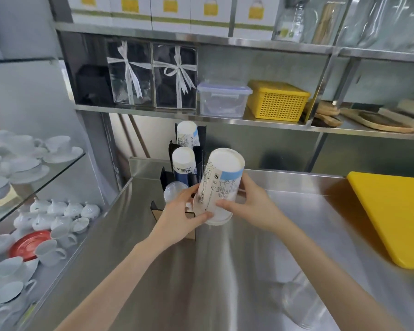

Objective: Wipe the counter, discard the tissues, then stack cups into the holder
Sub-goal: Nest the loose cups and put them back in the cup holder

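Both hands hold a stack of white paper cups (219, 185) with blue and black print, upside down and tilted, just right of the black cup holder (198, 154). My left hand (182, 216) grips the rim end from the left. My right hand (251, 206) grips the same stack from the right. The holder stands at the back left of the steel counter (225, 271). Two of its slots hold printed cup stacks (188, 136) (184, 161), and a lower slot holds clear lids or cups (175, 191). The holder's nearest slot is partly hidden by my left hand.
A yellow cutting board (392, 216) lies at the counter's right. A clear plastic cup stack (301, 304) lies near the front. Glass shelves with white teacups and teapots (34, 223) are on the left. A steel shelf above carries a clear box (222, 99) and yellow basket (276, 99).
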{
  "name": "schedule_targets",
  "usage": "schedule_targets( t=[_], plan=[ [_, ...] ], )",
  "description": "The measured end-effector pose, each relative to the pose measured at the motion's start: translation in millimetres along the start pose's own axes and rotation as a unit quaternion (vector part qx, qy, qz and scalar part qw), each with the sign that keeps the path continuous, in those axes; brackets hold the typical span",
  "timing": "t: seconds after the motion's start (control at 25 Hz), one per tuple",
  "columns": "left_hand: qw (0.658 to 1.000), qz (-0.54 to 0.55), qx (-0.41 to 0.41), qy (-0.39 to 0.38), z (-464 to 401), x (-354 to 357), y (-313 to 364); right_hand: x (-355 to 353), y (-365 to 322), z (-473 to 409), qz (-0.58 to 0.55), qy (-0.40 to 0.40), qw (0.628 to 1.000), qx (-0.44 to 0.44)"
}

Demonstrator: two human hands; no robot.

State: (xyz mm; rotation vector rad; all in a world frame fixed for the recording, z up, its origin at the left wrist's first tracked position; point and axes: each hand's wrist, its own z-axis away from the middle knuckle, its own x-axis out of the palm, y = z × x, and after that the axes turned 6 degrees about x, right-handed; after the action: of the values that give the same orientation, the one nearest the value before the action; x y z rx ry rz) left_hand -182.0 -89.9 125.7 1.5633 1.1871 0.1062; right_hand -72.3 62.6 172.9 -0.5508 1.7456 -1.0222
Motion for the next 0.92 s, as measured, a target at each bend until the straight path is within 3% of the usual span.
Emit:
schedule_targets(
  t=[0.44, 0.92],
  plan=[
    [0.999, -0.008, 0.032, 0.011, -111, -71, 2, -1, -57, -113, 0.046, 0.077, 0.994, -0.066],
    [0.999, -0.037, 0.015, 0.012, -213, -93, -46, 9, -41, -241, 0.093, 0.082, 0.988, -0.089]
  ],
)
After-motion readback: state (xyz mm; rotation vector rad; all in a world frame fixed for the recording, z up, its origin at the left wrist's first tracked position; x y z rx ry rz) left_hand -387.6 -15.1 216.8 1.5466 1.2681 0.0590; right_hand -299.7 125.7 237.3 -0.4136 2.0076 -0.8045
